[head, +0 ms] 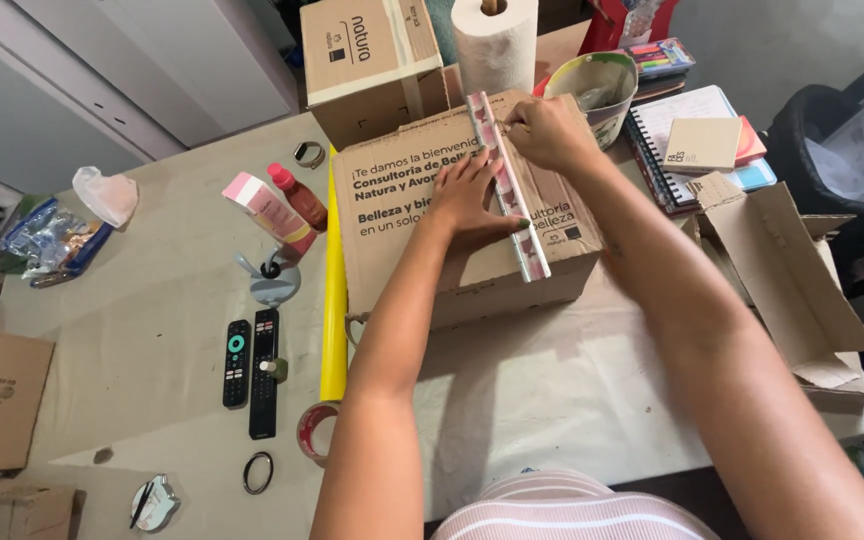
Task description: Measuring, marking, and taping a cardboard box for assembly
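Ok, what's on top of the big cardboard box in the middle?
A ruler lies across the box. The left hand presses it flat; the right hand is at its far end. The box's inside is hidden.

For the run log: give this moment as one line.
left hand flat on ruler | right hand marking along ruler's far end | cardboard box underneath | yellow roll beside box

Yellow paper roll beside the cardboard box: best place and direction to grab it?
Take the long yellow paper roll around its near half, coming from above and from its left side. It lies flat on the table with its right side tight against the brown cardboard box, so only the top and left are free. The two black remotes lie left of the near end.
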